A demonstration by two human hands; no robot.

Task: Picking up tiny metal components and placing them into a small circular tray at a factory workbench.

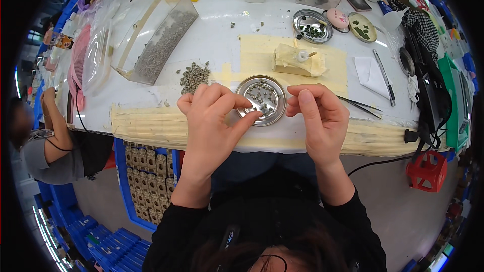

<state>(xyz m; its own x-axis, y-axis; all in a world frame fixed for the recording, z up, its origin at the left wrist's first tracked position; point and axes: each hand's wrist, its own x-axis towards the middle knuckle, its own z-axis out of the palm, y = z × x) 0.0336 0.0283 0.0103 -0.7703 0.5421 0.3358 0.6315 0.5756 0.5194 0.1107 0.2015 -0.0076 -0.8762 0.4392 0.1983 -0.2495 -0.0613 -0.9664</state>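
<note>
A small round metal dish [280, 88] with several tiny grey-green pieces in it stands near the table's front edge. My left hand [212, 121] reaches over its left rim, thumb and index fingertip low over the pieces with a gap between them. Nothing shows between those fingertips. To the dish's right is my right hand [325, 121], its fingers loosely curved and the thumb apart from them, with nothing visible in it. A loose pile of small grey-green pieces [194, 76] lies beyond my left hand. Black tweezers [360, 106] rest to the right of my right hand.
A clear bin of grey pieces [169, 40] stands back left. Behind the dish is a tape-wrapped block [297, 60]. Farther right are a metal dish of dark green pieces [312, 24], a folded white paper [370, 75] and a pen [384, 76]. A person [55, 146] sits at far left.
</note>
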